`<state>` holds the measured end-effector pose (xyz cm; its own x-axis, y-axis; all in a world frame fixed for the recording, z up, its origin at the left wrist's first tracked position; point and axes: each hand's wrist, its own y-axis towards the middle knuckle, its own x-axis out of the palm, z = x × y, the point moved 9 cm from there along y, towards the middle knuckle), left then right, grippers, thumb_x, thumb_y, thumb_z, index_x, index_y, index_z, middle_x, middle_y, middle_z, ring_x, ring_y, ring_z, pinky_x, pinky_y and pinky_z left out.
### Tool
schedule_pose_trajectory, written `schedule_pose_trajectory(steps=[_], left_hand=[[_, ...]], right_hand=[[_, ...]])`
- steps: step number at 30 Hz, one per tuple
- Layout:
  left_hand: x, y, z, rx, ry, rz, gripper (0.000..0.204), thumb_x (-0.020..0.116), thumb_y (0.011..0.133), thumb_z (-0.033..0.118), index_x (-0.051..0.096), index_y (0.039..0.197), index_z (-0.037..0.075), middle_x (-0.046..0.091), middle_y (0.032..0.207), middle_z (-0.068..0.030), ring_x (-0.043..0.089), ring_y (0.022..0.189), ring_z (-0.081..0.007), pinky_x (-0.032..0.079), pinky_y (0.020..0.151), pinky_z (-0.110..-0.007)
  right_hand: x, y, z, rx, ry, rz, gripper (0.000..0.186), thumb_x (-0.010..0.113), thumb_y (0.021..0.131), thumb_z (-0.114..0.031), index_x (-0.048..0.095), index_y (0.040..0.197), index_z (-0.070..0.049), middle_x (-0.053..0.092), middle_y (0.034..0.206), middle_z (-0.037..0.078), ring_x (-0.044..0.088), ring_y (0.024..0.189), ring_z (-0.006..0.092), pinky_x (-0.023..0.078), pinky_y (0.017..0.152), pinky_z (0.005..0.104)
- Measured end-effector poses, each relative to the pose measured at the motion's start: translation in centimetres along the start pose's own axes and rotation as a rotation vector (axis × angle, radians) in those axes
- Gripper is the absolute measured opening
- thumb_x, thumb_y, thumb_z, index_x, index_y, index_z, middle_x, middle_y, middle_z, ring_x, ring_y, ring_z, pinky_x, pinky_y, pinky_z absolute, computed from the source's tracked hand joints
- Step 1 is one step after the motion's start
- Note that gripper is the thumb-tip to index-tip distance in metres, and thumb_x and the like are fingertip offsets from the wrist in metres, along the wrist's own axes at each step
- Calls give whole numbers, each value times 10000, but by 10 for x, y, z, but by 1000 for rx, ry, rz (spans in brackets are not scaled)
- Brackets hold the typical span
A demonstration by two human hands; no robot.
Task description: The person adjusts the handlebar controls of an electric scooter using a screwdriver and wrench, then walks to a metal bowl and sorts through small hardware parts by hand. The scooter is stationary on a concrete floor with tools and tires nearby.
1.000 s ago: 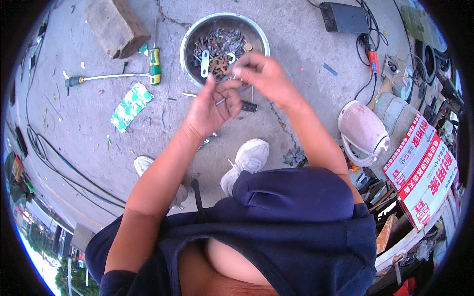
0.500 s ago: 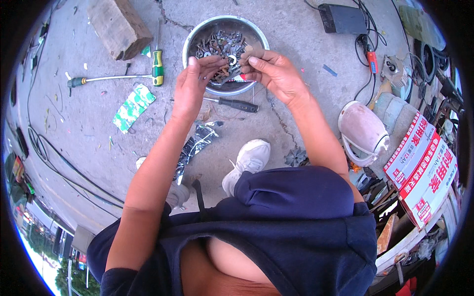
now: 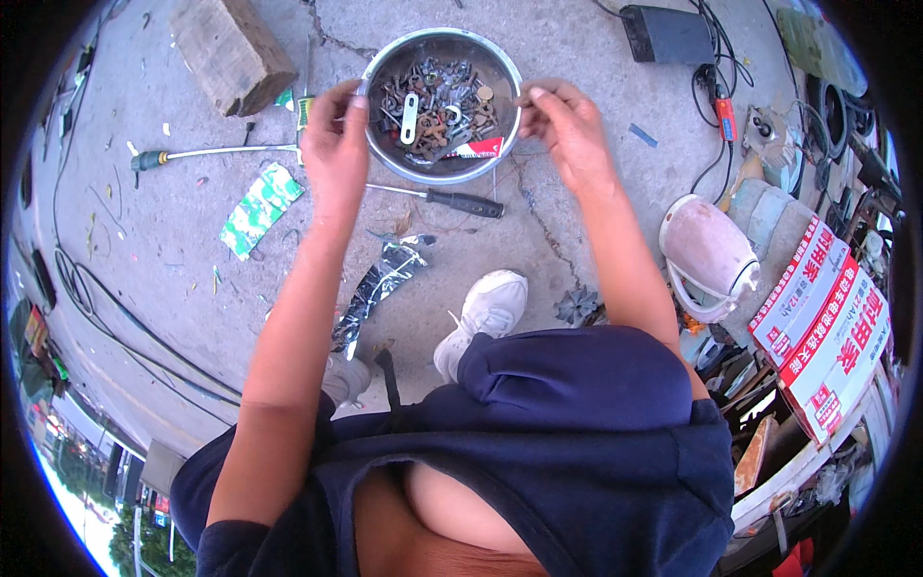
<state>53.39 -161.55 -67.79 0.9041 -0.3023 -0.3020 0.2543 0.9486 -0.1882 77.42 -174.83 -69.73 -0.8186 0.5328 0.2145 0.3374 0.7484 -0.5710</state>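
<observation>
A round steel bowl (image 3: 437, 178) stands on the concrete, filled with bolts, screws and other small metal parts (image 3: 444, 87). My left hand (image 3: 336, 130) is closed on its left rim, thumb uppermost. Opposite it, my right hand (image 3: 569, 130) pinches the right rim with bent fingers. On top of the parts lie a white oblong plate with holes (image 3: 410, 118), a red and white scrap (image 3: 481, 148) and a tan disc (image 3: 485, 93). Just below the bowl is a black-handled screwdriver (image 3: 463, 203).
Left of the bowl lie a wooden block (image 3: 231, 58), a long rod tool (image 3: 231, 151) and a green-white packet (image 3: 261, 210). A black adapter (image 3: 666, 37) with cables is at upper right. A pink kettle (image 3: 710, 252) and a red-white carton (image 3: 827, 327) stand at right.
My hands have moved apart from above the bowl's middle to its two side rims and taken hold there. The white plate and red scrap now show among the parts.
</observation>
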Motion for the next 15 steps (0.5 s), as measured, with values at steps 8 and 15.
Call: schedule_pose_trajectory(steps=[8, 15], left_hand=[[19, 20, -37, -336, 200, -361, 481, 675, 852, 320, 566, 1168, -25, 640, 885, -82, 585, 734, -115, 484, 620, -268], [36, 4, -64, -500, 119, -468, 352, 564, 876, 202, 556, 1130, -41, 655, 927, -125, 637, 780, -166, 528, 650, -326]], right_hand=[[-61, 5, 0, -498, -1277, 320, 169, 623, 826, -115, 618, 966, -21, 608, 927, 202, 602, 817, 390, 488, 733, 436], [-55, 5, -7, -421, -1325, 317, 255, 613, 865, -224, 610, 1002, -9, 599, 998, 185, 601, 891, 376, 483, 770, 435]])
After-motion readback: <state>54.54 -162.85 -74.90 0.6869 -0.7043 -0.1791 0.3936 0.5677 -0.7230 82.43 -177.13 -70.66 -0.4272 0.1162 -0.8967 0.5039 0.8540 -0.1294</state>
